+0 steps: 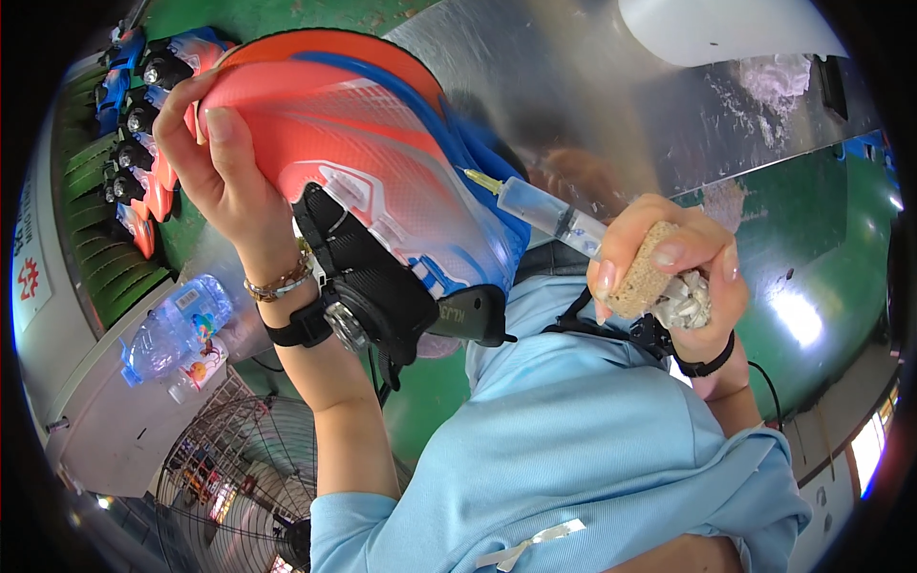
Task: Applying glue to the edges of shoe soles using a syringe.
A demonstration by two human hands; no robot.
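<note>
My left hand (224, 158) grips a coral-red and blue sports shoe (334, 124) by its toe end, thumb on the upper and fingers at the sole's edge. The shoe is tilted, with its orange sole edge upward and its black collar (358, 258) toward my left wrist. My right hand (683, 248) is closed around a clear syringe (544, 210) with a yellow needle hub (484, 180). The needle tip points at the blue edge of the shoe; I cannot tell whether it touches. The same hand also holds a tan porous block (642, 272) and a crumpled greyish-white wad (683, 301).
A rack (110, 248) at the far left bears several similar shoes. Below it are a blue-tinted plastic bottle (177, 325) and a wire-caged fan (234, 477). A metal worktable (659, 115) lies behind the shoe, with a whitish lump (774, 76) on it.
</note>
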